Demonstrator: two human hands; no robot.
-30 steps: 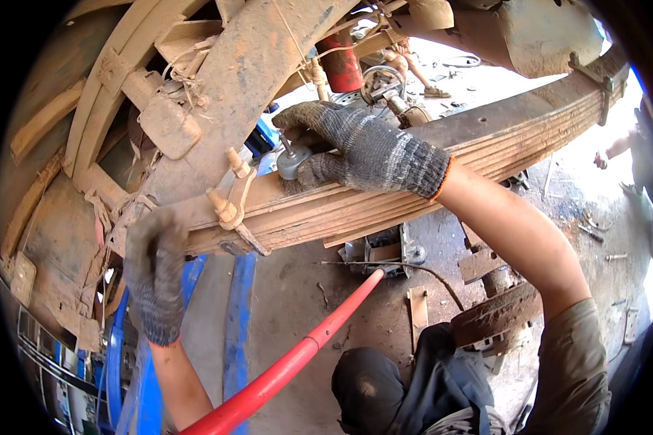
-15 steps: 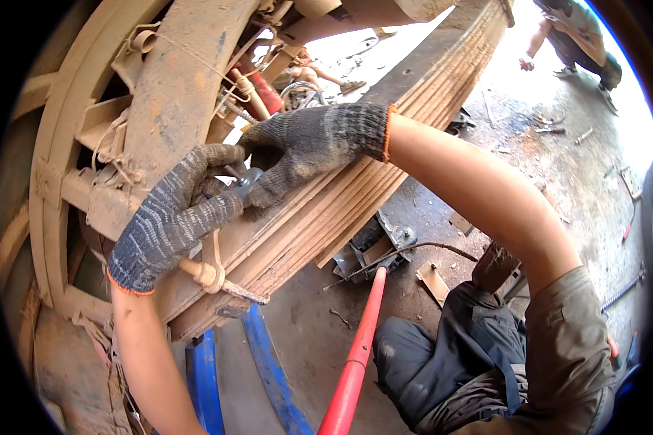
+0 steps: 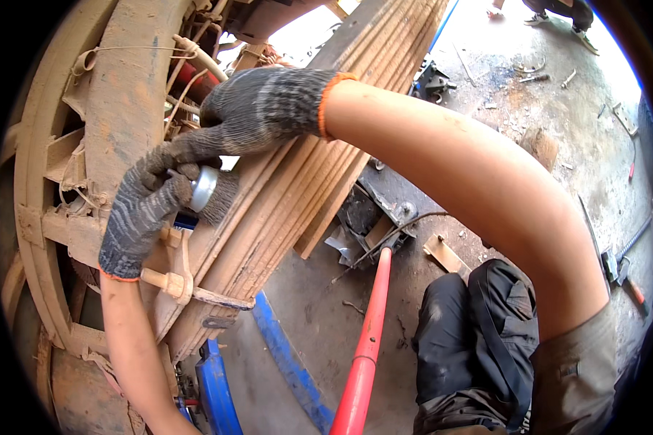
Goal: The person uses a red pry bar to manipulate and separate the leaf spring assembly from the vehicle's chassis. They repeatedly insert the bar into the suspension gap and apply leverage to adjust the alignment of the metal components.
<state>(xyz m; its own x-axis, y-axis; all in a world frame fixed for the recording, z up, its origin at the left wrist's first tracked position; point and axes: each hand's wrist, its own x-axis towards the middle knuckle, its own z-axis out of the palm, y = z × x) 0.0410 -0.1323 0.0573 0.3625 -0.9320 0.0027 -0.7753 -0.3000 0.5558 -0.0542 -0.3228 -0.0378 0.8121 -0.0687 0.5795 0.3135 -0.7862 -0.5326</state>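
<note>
A wire cup brush point(image 3: 205, 190) with a silver metal cup and dark bristles faces right, beside the stacked leaf spring point(image 3: 297, 174). My left hand point(image 3: 141, 206), in a grey knit glove with an orange cuff, closes its fingers round the back of this brush. From the right, my gloved right hand point(image 3: 257, 109) reaches across the spring pack. One of its digits stretches out to touch the left hand's fingers, apart from the others, which bend down and are partly hidden. A brownish clamp with a bolt point(image 3: 174, 283) crosses the leaves below my left hand.
A dusty vehicle frame beam point(image 3: 127, 87) rises at the left. Below the spring, a red pole point(image 3: 370, 341) runs from a dark metal jack-like base point(image 3: 384, 217). Blue metal legs point(image 3: 218, 388) stand nearby. Tools and debris lie on the floor point(image 3: 530, 94); another person's feet point(image 3: 559, 22) show at top right.
My hands have moved left in view, and the brush now shows its cup and bristles side-on. My right hand has drawn off the brush's cup. The view has shifted.
</note>
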